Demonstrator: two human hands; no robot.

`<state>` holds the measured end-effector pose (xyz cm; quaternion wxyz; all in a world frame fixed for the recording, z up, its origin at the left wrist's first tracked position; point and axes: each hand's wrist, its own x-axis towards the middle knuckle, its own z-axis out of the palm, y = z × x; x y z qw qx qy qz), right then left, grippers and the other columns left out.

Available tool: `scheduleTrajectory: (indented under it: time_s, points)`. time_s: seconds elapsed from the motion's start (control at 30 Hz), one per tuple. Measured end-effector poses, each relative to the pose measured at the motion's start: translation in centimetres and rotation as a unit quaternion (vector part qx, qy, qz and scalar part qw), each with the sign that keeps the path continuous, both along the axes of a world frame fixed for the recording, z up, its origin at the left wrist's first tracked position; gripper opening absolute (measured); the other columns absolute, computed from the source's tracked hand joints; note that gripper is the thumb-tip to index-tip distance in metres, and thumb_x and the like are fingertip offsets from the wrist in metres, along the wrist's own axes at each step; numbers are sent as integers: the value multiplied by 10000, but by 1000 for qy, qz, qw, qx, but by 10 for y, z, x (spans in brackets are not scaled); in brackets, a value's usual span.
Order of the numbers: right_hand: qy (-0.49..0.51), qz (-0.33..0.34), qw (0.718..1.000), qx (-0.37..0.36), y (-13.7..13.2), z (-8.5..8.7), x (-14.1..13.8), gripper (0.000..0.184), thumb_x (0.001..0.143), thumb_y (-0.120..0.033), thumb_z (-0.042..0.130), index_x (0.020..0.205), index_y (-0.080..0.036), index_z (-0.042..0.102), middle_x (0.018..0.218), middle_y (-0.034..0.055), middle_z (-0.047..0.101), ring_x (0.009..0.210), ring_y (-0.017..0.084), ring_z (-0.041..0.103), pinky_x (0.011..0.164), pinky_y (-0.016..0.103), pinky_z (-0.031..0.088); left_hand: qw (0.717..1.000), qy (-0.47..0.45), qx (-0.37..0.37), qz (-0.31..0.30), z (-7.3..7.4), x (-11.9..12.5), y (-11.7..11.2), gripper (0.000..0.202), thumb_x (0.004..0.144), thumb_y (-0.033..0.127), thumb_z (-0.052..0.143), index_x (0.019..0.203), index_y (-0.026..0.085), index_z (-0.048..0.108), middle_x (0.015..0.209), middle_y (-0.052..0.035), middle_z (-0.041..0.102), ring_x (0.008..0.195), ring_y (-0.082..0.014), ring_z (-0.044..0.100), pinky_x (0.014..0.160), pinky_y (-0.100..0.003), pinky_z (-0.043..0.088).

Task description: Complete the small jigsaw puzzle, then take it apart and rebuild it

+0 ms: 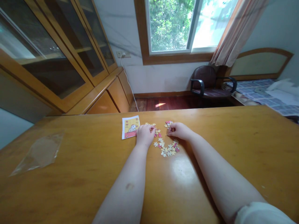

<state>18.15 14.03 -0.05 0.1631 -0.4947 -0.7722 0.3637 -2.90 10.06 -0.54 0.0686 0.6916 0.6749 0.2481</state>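
Note:
Loose jigsaw puzzle pieces (169, 151), pale yellow and pink, lie in a rough ring on the wooden table (93, 174). My left hand (145, 136) rests at the ring's left side, fingers curled together beside several pieces; whatever they may hold is hidden. Across from it, my right hand (179, 130) pinches a small puzzle piece (167, 134) seen edge-on, just below a little pile of pieces (168, 124). A picture card (130, 127) with a white cartoon figure on yellow and pink lies flat, its right edge partly covered by my left hand.
A clear plastic bag (39, 151) lies flat on the table's left. Beyond the far edge are a glass-door cabinet (81, 105), a white cable (128, 81), a dark armchair (207, 82) and a bed (263, 90) at the right.

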Motion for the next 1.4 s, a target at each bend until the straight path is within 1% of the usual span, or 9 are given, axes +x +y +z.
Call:
scheduleTrajectory:
  time_s: [0.1,0.2,0.3,0.43,0.7,0.87,1.0,1.2,1.4]
  points:
    - [-45,-45,994,92,0,0,-5,15,688,-196,706,673,-197,702,707,5,670,658,140,579,613,243,421,999,9,4,31,-3,-2,1,145,787,334,605,720,237,690,820,-38,692,900,-246,584,843,-372,433]
    - [-67,-32,989,131,-1,-1,-8,65,722,-173,684,707,-217,730,800,25,691,769,167,605,720,264,446,999,6,5,44,-4,-2,1,127,782,331,608,752,241,693,861,-47,688,925,-257,580,866,-388,433]
    - [-58,28,988,142,-2,-3,-10,112,772,-178,655,791,-221,756,877,44,697,851,181,616,810,280,456,1000,-2,12,4,-6,0,0,172,783,360,622,889,246,696,972,-57,676,1002,-259,564,933,-394,414]
    - [-18,81,987,135,-3,-5,-10,139,796,-210,650,882,-215,759,929,52,675,862,176,613,840,291,466,998,2,9,-61,-10,2,-1,339,720,398,701,1030,264,678,1162,-59,628,1148,-277,498,1024,-416,359]
    - [-4,136,985,103,-13,2,-18,197,798,-236,667,977,-216,748,929,50,661,865,172,614,843,281,462,1000,3,2,-16,-13,-1,2,300,788,330,635,1079,270,678,1167,-67,629,1151,-274,505,1037,-429,364]
    - [-32,182,977,104,-17,3,-22,238,807,-227,657,1028,-257,738,995,49,642,878,170,612,848,279,448,995,13,2,-98,-5,4,-2,258,832,239,569,1030,309,719,1233,-38,614,1216,-267,461,1088,-470,315]
    - [-42,176,979,98,-14,0,-23,198,801,-251,665,983,-228,740,936,42,655,840,168,604,801,266,440,988,35,-30,-145,-4,6,-4,287,827,193,556,1002,329,738,1286,-10,599,1269,-270,427,1126,-499,258]
    - [-43,149,985,71,-12,1,-22,178,754,-265,709,910,-181,728,802,24,662,706,138,567,668,235,418,991,33,-30,-130,-7,5,-2,259,817,198,566,940,324,756,1240,-6,634,1259,-267,445,1128,-505,260]
    - [-35,112,988,97,-11,2,-21,170,842,-284,601,857,-179,734,813,42,684,744,147,577,689,238,416,993,21,-5,-115,-9,4,0,246,830,201,549,911,296,760,1180,-22,656,1197,-260,491,1088,-482,324]
